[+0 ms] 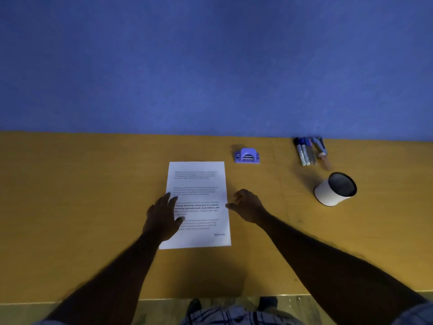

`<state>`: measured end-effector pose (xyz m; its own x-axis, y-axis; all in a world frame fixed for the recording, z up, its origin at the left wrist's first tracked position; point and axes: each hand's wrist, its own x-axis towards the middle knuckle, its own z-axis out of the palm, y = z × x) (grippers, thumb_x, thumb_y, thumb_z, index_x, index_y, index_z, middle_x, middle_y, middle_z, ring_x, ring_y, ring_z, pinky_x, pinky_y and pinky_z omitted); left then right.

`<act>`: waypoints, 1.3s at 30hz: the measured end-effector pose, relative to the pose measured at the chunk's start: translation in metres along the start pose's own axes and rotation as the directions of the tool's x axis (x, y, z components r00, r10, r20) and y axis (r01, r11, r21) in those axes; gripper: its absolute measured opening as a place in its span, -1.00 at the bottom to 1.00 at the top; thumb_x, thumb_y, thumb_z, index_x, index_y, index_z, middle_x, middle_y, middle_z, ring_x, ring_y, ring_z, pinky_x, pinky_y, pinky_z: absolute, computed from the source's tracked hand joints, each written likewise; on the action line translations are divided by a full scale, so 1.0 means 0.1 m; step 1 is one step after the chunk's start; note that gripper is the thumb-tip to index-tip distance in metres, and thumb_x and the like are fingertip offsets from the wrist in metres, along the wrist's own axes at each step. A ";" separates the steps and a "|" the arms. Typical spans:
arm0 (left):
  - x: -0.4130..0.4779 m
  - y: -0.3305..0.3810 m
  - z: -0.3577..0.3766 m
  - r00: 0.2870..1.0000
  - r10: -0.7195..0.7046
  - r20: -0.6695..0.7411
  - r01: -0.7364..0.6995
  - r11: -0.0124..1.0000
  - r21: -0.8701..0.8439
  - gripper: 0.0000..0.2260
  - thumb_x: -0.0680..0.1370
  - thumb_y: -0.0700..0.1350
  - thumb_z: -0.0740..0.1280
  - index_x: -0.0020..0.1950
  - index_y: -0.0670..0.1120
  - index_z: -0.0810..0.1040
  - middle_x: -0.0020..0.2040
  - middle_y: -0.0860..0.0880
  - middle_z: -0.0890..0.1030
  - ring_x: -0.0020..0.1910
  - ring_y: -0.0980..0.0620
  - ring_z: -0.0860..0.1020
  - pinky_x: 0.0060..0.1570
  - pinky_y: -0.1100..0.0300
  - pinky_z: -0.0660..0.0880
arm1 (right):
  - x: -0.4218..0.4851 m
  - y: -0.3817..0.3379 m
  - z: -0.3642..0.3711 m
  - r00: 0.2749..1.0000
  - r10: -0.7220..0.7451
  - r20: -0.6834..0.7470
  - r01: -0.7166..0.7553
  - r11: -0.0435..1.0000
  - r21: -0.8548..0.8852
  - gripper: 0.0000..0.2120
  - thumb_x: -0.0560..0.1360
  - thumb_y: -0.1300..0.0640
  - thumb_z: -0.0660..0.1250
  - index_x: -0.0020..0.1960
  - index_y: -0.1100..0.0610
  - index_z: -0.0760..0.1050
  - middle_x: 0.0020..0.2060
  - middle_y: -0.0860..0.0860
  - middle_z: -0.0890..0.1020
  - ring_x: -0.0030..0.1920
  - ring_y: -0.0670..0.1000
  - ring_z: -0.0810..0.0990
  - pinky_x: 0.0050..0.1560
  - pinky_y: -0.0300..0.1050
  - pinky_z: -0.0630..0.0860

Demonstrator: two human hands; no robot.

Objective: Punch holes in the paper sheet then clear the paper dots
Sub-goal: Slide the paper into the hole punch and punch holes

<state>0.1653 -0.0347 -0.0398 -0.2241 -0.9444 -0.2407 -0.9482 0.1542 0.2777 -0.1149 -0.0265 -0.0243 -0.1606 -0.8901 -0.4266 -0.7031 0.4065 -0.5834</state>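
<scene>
A white printed paper sheet (199, 181) lies flat on the yellow-brown table (82, 195), in front of me. My left hand (162, 216) rests flat on the sheet's left edge, fingers spread. My right hand (247, 206) is at the sheet's right edge with loosely curled fingers, thumb tip touching the paper's edge; it holds nothing that I can see. A purple hole punch (246, 156) stands on the table beyond the sheet's top right corner, apart from both hands.
A white cup (335, 190) with a dark inside lies tilted on its side at the right. Several pens and markers (310, 152) lie by the blue wall (210, 66). The table's near edge runs just before my body.
</scene>
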 end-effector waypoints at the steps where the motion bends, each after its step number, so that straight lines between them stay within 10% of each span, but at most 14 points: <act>1: 0.01 -0.04 0.01 1.000 0.010 0.013 -0.010 1.000 0.021 -0.32 0.55 0.17 0.27 0.57 -0.03 0.09 0.60 -0.06 0.05 0.56 -0.09 0.06 0.49 -0.11 0.11 | 0.01 -0.03 0.04 1.000 0.013 0.003 -0.013 1.000 0.014 -0.46 0.40 -0.12 0.48 0.26 0.12 0.44 0.15 0.03 0.60 0.02 0.00 0.56 0.00 -0.10 0.56; 15: 0.07 -0.31 0.09 0.986 0.126 0.113 -0.138 0.985 0.105 -0.33 0.57 0.22 0.21 0.58 0.02 0.03 0.61 -0.02 -0.07 0.58 -0.09 -0.04 0.49 -0.20 0.08 | 0.06 -0.41 0.37 0.963 0.270 -0.003 -0.239 0.858 0.454 -0.31 0.39 0.13 0.52 0.40 0.18 0.26 0.10 0.07 0.55 -0.01 0.08 0.60 -0.21 -0.12 0.56; 23: 0.10 -0.35 0.15 0.988 0.121 0.101 -0.130 0.988 0.085 -0.32 0.55 0.22 0.23 0.58 0.03 0.06 0.61 -0.01 -0.05 0.58 -0.09 -0.03 0.48 -0.21 0.09 | 0.21 -0.48 0.31 0.908 0.394 0.141 -0.384 0.650 0.655 -0.84 0.43 0.29 0.46 -0.04 0.22 0.51 0.04 0.16 0.65 -0.10 0.14 0.64 -0.25 -0.08 0.56; 39: 0.12 -0.40 0.23 0.989 0.128 0.069 -0.132 0.989 0.061 -0.32 0.54 0.22 0.24 0.57 0.04 0.07 0.61 -0.01 -0.03 0.58 -0.08 -0.03 0.45 -0.23 0.08 | 0.19 -0.52 0.51 0.967 0.256 -0.004 -0.236 0.897 0.373 -0.79 0.48 0.19 0.29 0.10 0.17 0.50 -0.04 0.05 0.64 -0.11 0.06 0.63 -0.27 -0.12 0.58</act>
<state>0.1953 -0.0451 -0.0749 -0.3585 -0.8945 -0.2672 -0.9223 0.2950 0.2498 -0.0461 -0.0536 -0.0377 -0.3385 -0.7569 -0.5590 -0.3341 0.6520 -0.6806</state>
